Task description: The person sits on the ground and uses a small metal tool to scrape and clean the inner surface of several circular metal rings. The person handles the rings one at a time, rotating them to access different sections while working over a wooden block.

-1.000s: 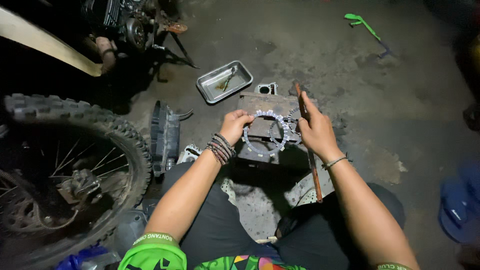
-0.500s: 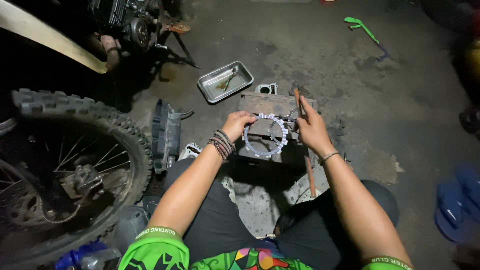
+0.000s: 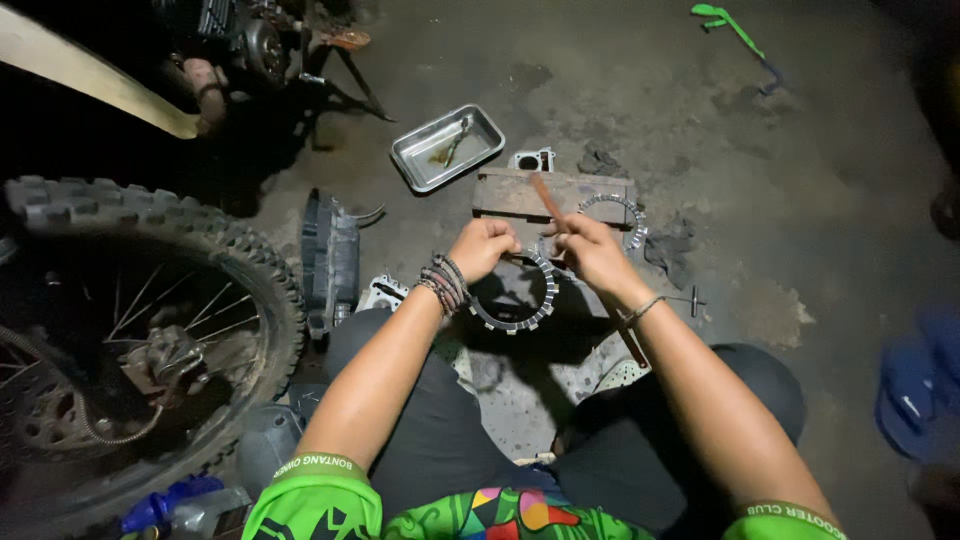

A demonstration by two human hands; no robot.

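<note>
My left hand (image 3: 484, 247) and my right hand (image 3: 589, 250) both grip a toothed grey clutch ring (image 3: 520, 312), held tilted above the floor in front of a wooden block (image 3: 510, 193). My right hand also pins a long brown stick-like tool (image 3: 546, 197) that runs up past the fingers and down under my wrist. A second toothed ring (image 3: 622, 207) lies on the block's right end. My left wrist carries several bead bracelets, my right wrist a thin band.
A metal tray (image 3: 412, 153) with a tool inside sits beyond the block. A knobby motorcycle wheel (image 3: 140, 215) fills the left, an engine cover (image 3: 328, 255) beside it. A green-handled tool (image 3: 728, 22) lies far right, blue sandals (image 3: 918, 385) at the right edge.
The clutch ring has come off the part on the block and now hangs between both hands, nearer to me. The view has shifted slightly.
</note>
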